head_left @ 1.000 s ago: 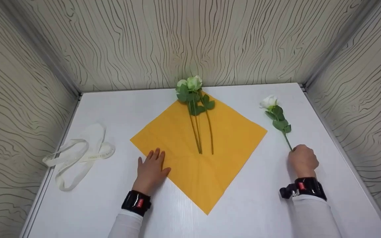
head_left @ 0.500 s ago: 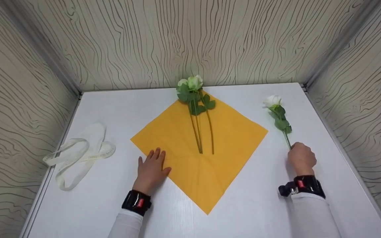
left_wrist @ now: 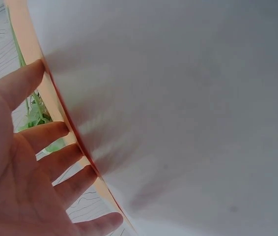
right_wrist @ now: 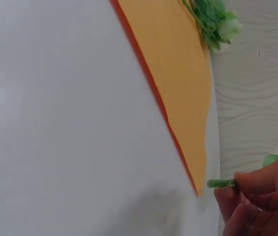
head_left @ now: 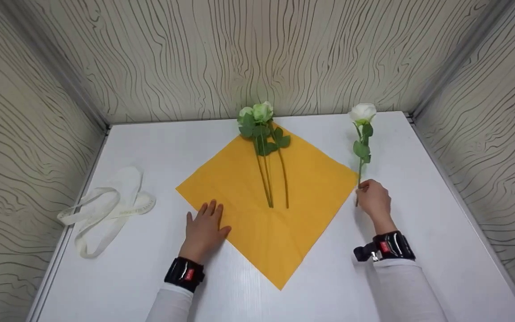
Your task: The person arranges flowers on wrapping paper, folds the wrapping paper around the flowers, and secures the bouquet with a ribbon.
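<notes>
A square of orange-yellow wrapping paper (head_left: pixel 315 192) lies cornerwise on the white table. Several pale green-white roses (head_left: pixel 263 112) rest on its far corner, their stems running toward the middle. My left hand (head_left: pixel 204 232) lies flat with fingers spread on the paper's left front edge; in the left wrist view its fingertips touch that edge. My right hand (head_left: pixel 375 201) pinches a single white rose (head_left: pixel 363 114) low on its stem, beside the paper's right corner. The right wrist view shows the cut stem end (right_wrist: pixel 220 183) poking out from between thumb and fingers.
A loose, looped white ribbon (head_left: pixel 128 210) with printed lettering lies at the table's left. Wood-patterned panels (head_left: pixel 257 58) close off the back and both sides. White table surface (head_left: pixel 329 286) shows in front of the paper.
My right hand has moved left and a little away from me with the white rose, which now stands straighter at the paper's right corner. My left hand has stayed in place.
</notes>
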The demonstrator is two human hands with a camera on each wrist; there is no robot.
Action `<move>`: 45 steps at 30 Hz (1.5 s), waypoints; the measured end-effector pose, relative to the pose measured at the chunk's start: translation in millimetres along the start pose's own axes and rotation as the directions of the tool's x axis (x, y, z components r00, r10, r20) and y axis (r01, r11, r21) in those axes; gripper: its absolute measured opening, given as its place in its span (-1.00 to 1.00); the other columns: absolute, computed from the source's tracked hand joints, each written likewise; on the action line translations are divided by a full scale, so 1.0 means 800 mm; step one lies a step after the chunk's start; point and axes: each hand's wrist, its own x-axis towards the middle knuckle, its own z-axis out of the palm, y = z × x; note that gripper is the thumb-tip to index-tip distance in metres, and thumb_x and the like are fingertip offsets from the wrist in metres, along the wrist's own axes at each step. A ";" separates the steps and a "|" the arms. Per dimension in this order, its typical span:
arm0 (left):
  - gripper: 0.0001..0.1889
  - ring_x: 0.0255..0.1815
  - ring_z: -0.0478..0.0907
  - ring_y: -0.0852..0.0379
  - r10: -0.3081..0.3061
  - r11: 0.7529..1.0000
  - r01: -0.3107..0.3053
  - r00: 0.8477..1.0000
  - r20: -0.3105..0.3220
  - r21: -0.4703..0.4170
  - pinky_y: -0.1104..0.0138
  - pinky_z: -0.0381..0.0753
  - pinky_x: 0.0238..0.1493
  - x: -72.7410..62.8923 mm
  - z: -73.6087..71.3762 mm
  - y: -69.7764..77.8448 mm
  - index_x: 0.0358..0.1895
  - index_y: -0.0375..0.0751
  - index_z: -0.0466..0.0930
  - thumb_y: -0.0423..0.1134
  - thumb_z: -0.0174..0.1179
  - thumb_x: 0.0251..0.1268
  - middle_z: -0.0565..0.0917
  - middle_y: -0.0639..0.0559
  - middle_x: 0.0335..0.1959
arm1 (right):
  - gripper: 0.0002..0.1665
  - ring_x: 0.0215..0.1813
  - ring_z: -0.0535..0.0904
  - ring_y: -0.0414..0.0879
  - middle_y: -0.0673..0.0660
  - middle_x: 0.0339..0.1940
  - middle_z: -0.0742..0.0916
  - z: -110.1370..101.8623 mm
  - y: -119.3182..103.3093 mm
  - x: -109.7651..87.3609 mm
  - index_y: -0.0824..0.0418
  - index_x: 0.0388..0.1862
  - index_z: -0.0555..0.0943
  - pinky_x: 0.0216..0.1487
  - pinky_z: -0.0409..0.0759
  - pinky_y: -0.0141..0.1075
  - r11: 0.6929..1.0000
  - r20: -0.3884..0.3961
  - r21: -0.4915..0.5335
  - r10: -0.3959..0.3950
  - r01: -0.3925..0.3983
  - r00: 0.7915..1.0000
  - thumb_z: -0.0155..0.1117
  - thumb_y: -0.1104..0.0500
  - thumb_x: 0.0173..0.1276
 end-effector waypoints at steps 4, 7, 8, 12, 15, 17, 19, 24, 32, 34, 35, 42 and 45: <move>-0.30 0.32 0.05 -0.08 -0.003 1.000 0.003 1.000 0.008 0.001 -0.24 -0.05 0.12 0.000 -0.001 0.001 0.30 -0.10 0.21 0.16 0.07 0.12 0.16 -0.08 0.32 | -0.72 -0.33 0.52 0.02 0.21 -0.25 0.62 0.029 -0.039 -0.003 0.32 -0.16 0.52 -0.39 0.47 -0.24 0.999 0.027 0.013 -0.052 0.051 0.998 0.08 0.18 0.19; -0.30 0.32 0.04 -0.08 -0.005 1.000 0.005 1.000 0.013 0.002 -0.23 -0.05 0.13 0.001 -0.001 0.001 0.30 -0.10 0.20 0.16 0.07 0.12 0.16 -0.08 0.33 | -0.79 -0.33 0.53 0.00 0.16 -0.33 0.64 0.052 -0.068 -0.005 0.27 -0.25 0.56 -0.37 0.47 -0.23 0.995 0.039 0.016 -0.101 0.100 0.994 0.15 0.18 0.17; -0.30 0.32 0.04 -0.08 -0.005 1.000 0.005 1.000 0.013 0.001 -0.23 -0.05 0.13 0.001 -0.001 0.001 0.30 -0.10 0.20 0.16 0.07 0.12 0.16 -0.08 0.33 | -0.81 -0.34 0.54 -0.01 0.14 -0.36 0.65 0.060 -0.077 -0.006 0.26 -0.28 0.57 -0.36 0.48 -0.23 0.993 0.046 0.020 -0.115 0.114 0.992 0.17 0.18 0.16; -0.30 0.32 0.04 -0.08 -0.002 1.000 0.002 1.000 0.013 0.009 -0.23 -0.04 0.13 0.000 -0.001 0.001 0.30 -0.09 0.20 0.17 0.06 0.12 0.16 -0.07 0.33 | -0.86 -0.36 0.54 -0.04 0.10 -0.42 0.65 0.088 -0.108 -0.010 0.24 -0.35 0.58 -0.34 0.48 -0.21 0.984 0.066 0.018 -0.176 0.175 0.982 0.20 0.19 0.13; -0.30 0.32 0.04 -0.08 -0.003 1.000 0.002 1.000 0.007 0.016 -0.23 -0.03 0.12 0.000 0.000 0.000 0.30 -0.09 0.20 0.17 0.06 0.12 0.16 -0.07 0.32 | -0.87 -0.38 0.53 -0.04 0.10 -0.42 0.64 0.105 -0.126 -0.012 0.25 -0.37 0.58 -0.34 0.49 -0.20 0.977 0.078 0.011 -0.215 0.215 0.973 0.19 0.20 0.12; -0.30 0.32 0.05 -0.08 -0.005 1.000 0.005 1.000 0.005 0.014 -0.23 -0.03 0.12 0.000 0.000 0.000 0.30 -0.08 0.20 0.17 0.07 0.12 0.17 -0.07 0.32 | -0.88 -0.40 0.53 -0.04 0.10 -0.41 0.64 0.115 -0.136 -0.013 0.25 -0.39 0.59 -0.35 0.50 -0.20 0.971 0.079 0.002 -0.239 0.239 0.968 0.19 0.21 0.11; -0.30 0.32 0.05 -0.09 -0.003 1.000 0.003 1.000 0.004 0.008 -0.24 -0.04 0.12 0.000 0.000 0.000 0.30 -0.09 0.21 0.16 0.07 0.11 0.17 -0.08 0.32 | -0.90 -0.43 0.53 -0.06 0.10 -0.43 0.64 0.124 -0.145 -0.014 0.24 -0.41 0.58 -0.38 0.50 -0.21 0.967 0.087 -0.003 -0.254 0.255 0.963 0.18 0.23 0.10; -0.31 0.32 0.05 -0.09 -0.001 1.000 0.000 1.000 0.016 0.011 -0.24 -0.05 0.12 0.000 0.000 0.001 0.30 -0.09 0.20 0.16 0.05 0.13 0.18 -0.08 0.32 | -0.94 -0.53 0.47 -0.10 0.06 -0.55 0.58 0.139 -0.162 -0.015 0.20 -0.52 0.54 -0.48 0.43 -0.27 0.961 0.099 -0.016 -0.272 0.275 0.957 0.13 0.26 0.10; -0.30 0.32 0.04 -0.10 0.004 1.000 -0.005 1.000 0.026 0.010 -0.24 -0.05 0.12 0.000 -0.002 0.001 0.31 -0.09 0.19 0.16 0.05 0.13 0.17 -0.09 0.32 | -0.61 -0.80 0.11 -0.20 -0.06 -0.83 0.14 0.153 -0.174 -0.013 0.06 -0.86 0.15 -0.76 0.01 -0.36 0.958 0.156 -0.023 -0.280 0.287 0.947 0.01 0.34 0.00; -0.30 0.32 0.04 -0.10 0.004 1.000 -0.005 1.000 0.026 0.009 -0.24 -0.05 0.12 0.000 -0.003 0.002 0.31 -0.09 0.19 0.16 0.05 0.13 0.16 -0.09 0.32 | -0.60 -0.85 0.16 -0.21 -0.07 -0.88 0.16 0.155 -0.175 -0.013 0.05 -0.88 0.15 -0.80 0.01 -0.38 0.960 0.171 -0.026 -0.270 0.278 0.948 -0.01 0.36 -0.03; -0.30 0.32 0.03 -0.10 0.003 1.000 -0.003 1.000 0.026 0.008 -0.24 -0.05 0.13 0.000 -0.003 0.002 0.31 -0.09 0.19 0.16 0.06 0.13 0.16 -0.09 0.32 | -0.61 -0.86 0.20 -0.20 -0.07 -0.89 0.18 0.156 -0.176 -0.014 0.05 -0.89 0.16 -0.81 0.03 -0.38 0.961 0.175 -0.029 -0.267 0.276 0.948 -0.01 0.36 -0.03; -0.30 0.33 0.02 -0.09 -0.004 1.000 0.004 1.000 0.023 0.000 -0.24 -0.07 0.13 0.001 -0.001 0.001 0.31 -0.08 0.18 0.16 0.05 0.13 0.16 -0.08 0.33 | -0.59 -0.86 0.26 -0.17 -0.05 -0.90 0.22 0.159 -0.178 -0.016 0.06 -0.90 0.20 -0.84 0.06 -0.37 0.967 0.158 -0.020 -0.249 0.255 0.955 0.03 0.34 0.01; -0.30 0.33 0.02 -0.09 -0.005 1.000 0.005 1.000 0.023 0.001 -0.25 -0.07 0.12 0.001 0.000 0.001 0.31 -0.08 0.18 0.16 0.06 0.13 0.16 -0.08 0.33 | -0.59 -0.86 0.31 -0.16 -0.05 -0.93 0.30 0.160 -0.177 -0.016 0.08 -0.91 0.28 -0.86 0.10 -0.38 0.968 0.153 -0.010 -0.247 0.251 0.957 0.10 0.31 0.03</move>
